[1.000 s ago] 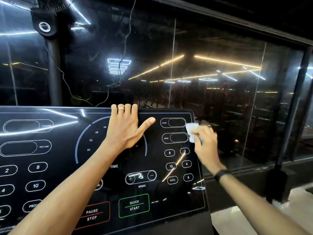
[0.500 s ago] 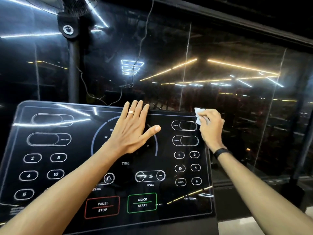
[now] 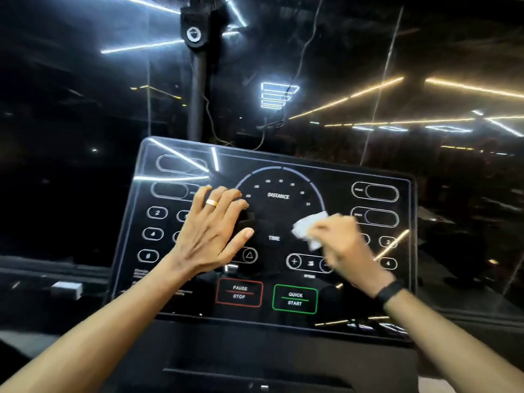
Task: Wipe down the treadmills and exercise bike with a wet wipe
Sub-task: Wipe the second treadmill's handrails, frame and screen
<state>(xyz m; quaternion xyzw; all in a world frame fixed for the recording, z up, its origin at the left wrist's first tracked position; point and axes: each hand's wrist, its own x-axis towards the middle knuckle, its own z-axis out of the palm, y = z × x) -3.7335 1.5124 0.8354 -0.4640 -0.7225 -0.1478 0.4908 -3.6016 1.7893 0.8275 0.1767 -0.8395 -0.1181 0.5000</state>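
Right hand [image 3: 344,245] pinching crumpled white wet wipe [image 3: 309,229] on glossy black treadmill console panel [image 3: 283,211], unwiped left half beyond flat-pressed, open-fingered left hand [image 3: 211,236] (blurred).

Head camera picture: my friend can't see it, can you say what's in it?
A person's right hand rubs a white wet wipe across a black treadmill console. Their left hand, wearing a ring, rests flat on it.

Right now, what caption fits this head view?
Right hand wiping glossy black treadmill console with crumpled white wet wipe; left hand flat on it.
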